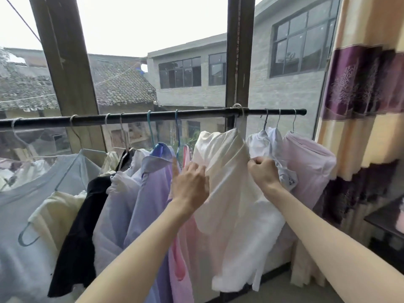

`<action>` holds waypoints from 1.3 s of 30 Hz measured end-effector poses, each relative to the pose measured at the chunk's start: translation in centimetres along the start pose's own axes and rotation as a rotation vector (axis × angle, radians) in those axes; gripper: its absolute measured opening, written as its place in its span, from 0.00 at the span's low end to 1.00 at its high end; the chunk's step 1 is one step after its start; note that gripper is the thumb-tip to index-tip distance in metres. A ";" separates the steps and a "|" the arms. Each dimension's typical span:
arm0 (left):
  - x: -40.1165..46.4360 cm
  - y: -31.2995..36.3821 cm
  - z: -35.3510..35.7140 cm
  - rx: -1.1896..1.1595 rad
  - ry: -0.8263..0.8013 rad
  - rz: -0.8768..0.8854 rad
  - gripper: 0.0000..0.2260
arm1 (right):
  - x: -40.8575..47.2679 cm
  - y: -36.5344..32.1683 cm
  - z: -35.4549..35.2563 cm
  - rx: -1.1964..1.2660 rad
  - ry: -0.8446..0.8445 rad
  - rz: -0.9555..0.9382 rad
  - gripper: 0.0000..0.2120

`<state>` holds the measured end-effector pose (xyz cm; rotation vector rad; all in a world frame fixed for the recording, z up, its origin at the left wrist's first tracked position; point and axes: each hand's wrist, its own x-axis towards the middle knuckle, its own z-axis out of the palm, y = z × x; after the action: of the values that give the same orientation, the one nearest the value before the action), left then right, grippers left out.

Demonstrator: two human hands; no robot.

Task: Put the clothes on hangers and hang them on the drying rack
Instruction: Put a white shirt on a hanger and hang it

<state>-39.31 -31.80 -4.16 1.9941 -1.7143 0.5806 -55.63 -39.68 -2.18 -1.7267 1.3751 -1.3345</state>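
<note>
A black rail runs across the window with several garments on hangers. A cream-white garment hangs from it near the window post. My left hand holds that garment's left edge, the index finger pointing up. My right hand is closed on its right edge, just under the shoulder. To the left hang a lilac shirt, a black garment and a pale blue top. A white shirt and a pink garment hang to the right.
A striped cream and purple curtain hangs at the right, close to the rail's end. Dark window posts stand behind the rail. A dark piece of furniture sits low at the right. Outside are grey buildings.
</note>
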 end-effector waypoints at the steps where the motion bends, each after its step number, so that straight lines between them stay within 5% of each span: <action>1: -0.7 1.2 0.3 -0.111 0.035 0.011 0.17 | -0.9 1.1 -0.8 0.011 -0.003 0.016 0.17; 6: -4.8 6.8 5.1 -0.498 -0.173 -0.078 0.25 | -6.1 6.5 -4.9 0.112 -0.067 0.095 0.22; 9: -7.3 9.3 8.5 -0.662 -0.321 -0.193 0.12 | -8.7 9.8 -8.4 0.178 -0.148 0.200 0.22; 15: -9.4 12.1 11.0 -1.029 -0.365 -0.544 0.10 | -11.5 17.1 -13.8 -0.619 -0.262 0.285 0.28; 18: -9.4 13.3 11.6 -0.771 -0.386 -0.325 0.08 | -12.9 20.7 -16.3 -0.823 -0.363 0.260 0.29; 23: -9.9 14.7 11.4 -0.226 -0.583 0.228 0.26 | -14.1 24.0 -19.7 -0.903 -0.480 0.107 0.22; 27: -9.1 16.5 10.4 -0.481 -0.949 -0.014 0.13 | -15.1 26.1 -19.7 -0.930 -0.378 0.113 0.15; 31: -11.1 19.7 8.1 -0.947 -0.997 0.064 0.14 | -15.6 27.1 -18.9 -0.700 -0.263 0.253 0.16; 34: -14.1 21.9 9.1 -0.815 -1.232 0.349 0.11 | -15.4 26.6 -18.0 -0.331 -0.120 0.372 0.24; 36: -15.4 22.0 10.8 -0.648 -1.414 0.409 0.23 | -15.1 25.7 -17.3 -0.208 -0.072 0.404 0.27; 39: -14.8 20.3 12.2 -0.536 -1.258 0.345 0.28 | -14.6 24.5 -16.9 -0.218 -0.043 0.398 0.29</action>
<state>-61.18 -29.71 -21.44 1.6755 -2.4823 -1.2133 -80.31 -31.35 -22.65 -1.4952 1.7793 -0.9529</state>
